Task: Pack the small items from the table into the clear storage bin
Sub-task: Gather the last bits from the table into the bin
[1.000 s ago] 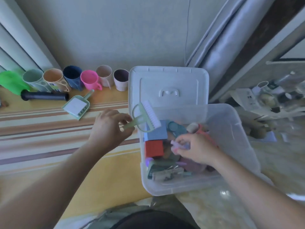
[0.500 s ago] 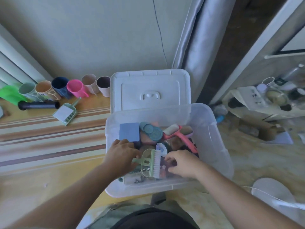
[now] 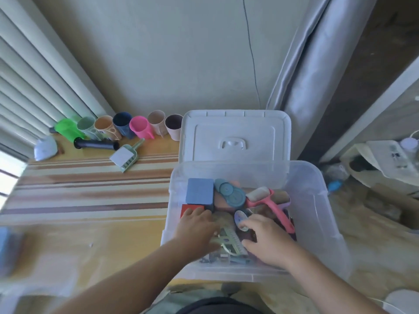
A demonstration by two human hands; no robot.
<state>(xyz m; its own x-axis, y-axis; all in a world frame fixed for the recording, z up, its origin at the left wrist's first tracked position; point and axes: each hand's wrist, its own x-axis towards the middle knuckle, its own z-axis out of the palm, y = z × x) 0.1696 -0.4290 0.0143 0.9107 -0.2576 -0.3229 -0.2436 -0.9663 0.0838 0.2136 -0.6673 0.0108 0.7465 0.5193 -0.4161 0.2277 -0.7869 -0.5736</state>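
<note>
The table fills the left half of the view, its striped middle bare from 9 o'clock inward, with open room between the row of cups at 11 o'clock and the near edge. The clear storage bin sits at the table's right edge at centre, lid tilted up behind it at 12 o'clock; its right wall side stands free of contents. Inside, a blue box lies at the bin's 10 o'clock, a pink roller at its 2 o'clock. A green dustpan lies on the table near the cups. The left hand reaches over the bin's left rim, fingers curled down on a green brush. The right hand lies just right of that brush, fingers bent onto the contents; whether it pinches anything, I cannot tell
</note>
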